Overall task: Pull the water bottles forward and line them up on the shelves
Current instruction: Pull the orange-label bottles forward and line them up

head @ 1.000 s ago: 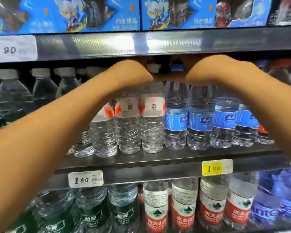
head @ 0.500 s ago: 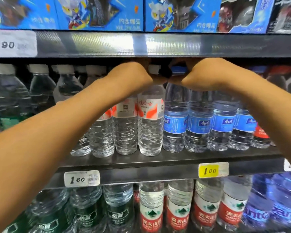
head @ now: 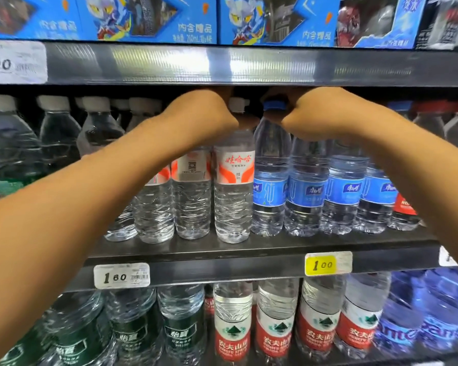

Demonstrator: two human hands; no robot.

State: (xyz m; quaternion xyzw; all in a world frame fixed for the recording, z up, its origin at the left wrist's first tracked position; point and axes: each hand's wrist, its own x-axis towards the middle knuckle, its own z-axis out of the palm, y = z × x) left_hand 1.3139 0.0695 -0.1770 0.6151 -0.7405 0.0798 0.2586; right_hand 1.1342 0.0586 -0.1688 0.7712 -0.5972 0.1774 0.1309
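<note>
Both your arms reach into the middle shelf (head: 249, 249), under the lip of the shelf above. Your left hand (head: 206, 112) is curled over the neck of the white-capped bottle (head: 234, 186) with the red-and-white label; it looks closed on the neck, though the fingers themselves are hidden behind the knuckles, so the exact grip is a guess. Your right hand (head: 310, 114) is curled the same way at the neck of the blue-capped bottle (head: 271, 180) just beside it, fingers likewise out of sight.

The two bottles stand upright and touching at the centre of the shelf, close to its front edge. To the left, two more red-and-white bottles sit slightly further back; to the right, the blue-labelled row (head: 341, 191) steps back too.

These look like full bottles, so expect real weight for their size. The walls are thin and ribbed and will likely dent and crackle if you squeeze mid-body. The neck and cap are the stiff parts, and the collar under the cap should give your fingers a ledge, so holding there is sound. A tall bottle dragged from the top tends to tip, base lagging behind. Slide rather than lift, keeping the pull low and level, or drop a thumb to the shoulder to steady it. The plastic labels may be slick, so don't rely on them. Neighbours stand tight together, so one tilted bottle could knock the next.
</note>
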